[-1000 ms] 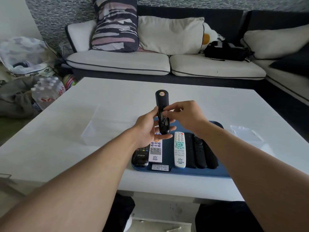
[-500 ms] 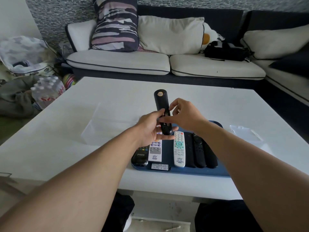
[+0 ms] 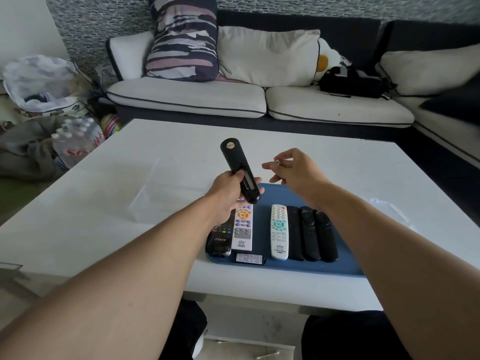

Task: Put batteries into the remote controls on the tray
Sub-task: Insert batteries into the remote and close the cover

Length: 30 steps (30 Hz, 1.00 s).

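Observation:
My left hand [image 3: 227, 194] grips a black remote [image 3: 239, 168] by its lower end, back side up, above the blue tray [image 3: 348, 267]. The remote's battery slot [image 3: 248, 181] shows open. My right hand [image 3: 296, 168] hovers to the right of the remote, apart from it, fingers curled, pinching a small pale object [image 3: 277, 161] that looks like a battery. On the tray lie a black remote [image 3: 219, 240], a white remote with orange buttons [image 3: 242, 229], a white remote with teal buttons [image 3: 279, 231] and three slim black remotes [image 3: 311, 233].
A small labelled black cover [image 3: 250, 258] lies at the tray's front edge. A clear plastic box [image 3: 145, 193] stands on the white table [image 3: 104, 229] to the left, a clear plastic piece [image 3: 389, 207] to the right. A sofa [image 3: 259, 100] is behind.
My right hand has come off the black remote and moved right and up. The left hand tilted the remote's top to the left.

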Tool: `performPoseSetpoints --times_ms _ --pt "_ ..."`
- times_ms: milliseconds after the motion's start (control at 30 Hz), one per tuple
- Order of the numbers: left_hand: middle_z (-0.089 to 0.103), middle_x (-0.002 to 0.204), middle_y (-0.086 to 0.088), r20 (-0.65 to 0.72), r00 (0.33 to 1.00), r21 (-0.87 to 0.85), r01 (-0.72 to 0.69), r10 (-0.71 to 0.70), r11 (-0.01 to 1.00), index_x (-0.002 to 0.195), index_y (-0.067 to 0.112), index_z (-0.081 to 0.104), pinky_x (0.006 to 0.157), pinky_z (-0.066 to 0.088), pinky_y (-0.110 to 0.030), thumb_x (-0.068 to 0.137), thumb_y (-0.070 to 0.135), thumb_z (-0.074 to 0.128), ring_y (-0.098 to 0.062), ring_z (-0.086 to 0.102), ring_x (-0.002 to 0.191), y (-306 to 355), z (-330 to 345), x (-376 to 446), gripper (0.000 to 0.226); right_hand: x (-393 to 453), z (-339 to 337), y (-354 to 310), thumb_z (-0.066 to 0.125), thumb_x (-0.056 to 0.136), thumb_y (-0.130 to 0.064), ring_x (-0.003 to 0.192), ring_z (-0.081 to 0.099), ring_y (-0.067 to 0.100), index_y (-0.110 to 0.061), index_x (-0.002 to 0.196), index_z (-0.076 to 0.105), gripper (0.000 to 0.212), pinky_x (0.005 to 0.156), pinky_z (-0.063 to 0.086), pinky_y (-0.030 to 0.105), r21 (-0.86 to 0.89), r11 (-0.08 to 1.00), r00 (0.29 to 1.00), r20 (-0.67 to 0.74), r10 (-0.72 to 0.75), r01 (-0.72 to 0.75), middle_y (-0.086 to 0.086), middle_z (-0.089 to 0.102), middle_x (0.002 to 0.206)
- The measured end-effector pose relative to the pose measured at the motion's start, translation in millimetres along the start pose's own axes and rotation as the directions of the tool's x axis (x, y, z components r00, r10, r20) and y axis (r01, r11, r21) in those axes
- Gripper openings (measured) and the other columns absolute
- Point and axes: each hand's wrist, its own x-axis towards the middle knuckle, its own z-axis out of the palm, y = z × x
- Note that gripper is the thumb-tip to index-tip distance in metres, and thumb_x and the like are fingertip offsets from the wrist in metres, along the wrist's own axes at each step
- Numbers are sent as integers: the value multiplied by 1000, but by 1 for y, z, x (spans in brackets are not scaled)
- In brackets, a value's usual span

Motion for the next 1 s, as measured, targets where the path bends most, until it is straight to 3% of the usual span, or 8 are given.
performPoseSetpoints --times_ms 67,200,267,333,400,700,833,1000 --pt "75 111 -11 -36 999 -17 -34 34 999 127 10 52 82 60 -43 109 22 39 -31 74 97 1 1 2 26 -4 0 -2 71 92 -28 78 68 11 -22 97 63 11 64 49 26 -85 995 999 -3 -51 51 -8 76 95" --pt "69 115 -19 -57 998 -99 -41 36 994 123 6 53 69 63 -41 106 15 46 -37 72 98 5 1 2 20 -9 -1 -3 83 81 -28 54 51 7 -25 89 75 12 42 37 13 -143 983 991 -45 -124 116 -10 66 68" --pt "67 111 -20 -32 999 -74 -22 19 997 120 5 57 63 63 -40 105 13 50 -35 71 96 5 0 0 19 -11 -2 -3 85 79 -22 58 61 3 -20 88 74 15 48 43 13 -95 984 986 -55 -154 149 -9 72 71" --pt "68 110 -20 -15 1000 -39 -20 19 999 122 4 59 63 63 -40 103 12 51 -34 72 94 5 0 -1 22 -14 0 -1 85 79 -16 73 72 8 -17 86 71 16 64 56 23 -65 984 985 -33 -170 168 -5 77 78" --pt "68 113 -22 2 1000 -32 -24 24 999 123 3 60 65 63 -41 103 13 52 -35 72 94 5 -1 -1 24 -15 3 3 85 78 -14 81 74 14 -18 83 68 17 78 58 34 -72 981 983 -26 -183 181 -5 78 82" --pt "70 111 -21 49 999 -57 -22 25 998 111 2 62 63 62 -38 103 12 53 -32 75 79 3 -1 -1 16 -18 14 12 83 79 -18 72 66 -4 -20 88 78 10 64 46 8 -340 865 906 -76 -416 369 -10 76 80" --pt "69 108 -21 10 999 -79 -30 31 996 110 1 62 64 62 -40 103 12 53 -33 74 80 1 -7 3 16 -20 15 13 78 85 -23 65 62 -11 -25 96 81 11 61 42 5 -424 827 910 -15 -414 369 -12 75 80" --pt "70 106 -19 37 999 41 -16 15 999 113 6 63 71 63 -46 102 13 54 -36 73 86 -3 -8 4 16 -18 15 17 81 83 -22 77 68 4 -23 97 81 15 71 52 14 -420 853 946 41 -323 309 -6 78 88"
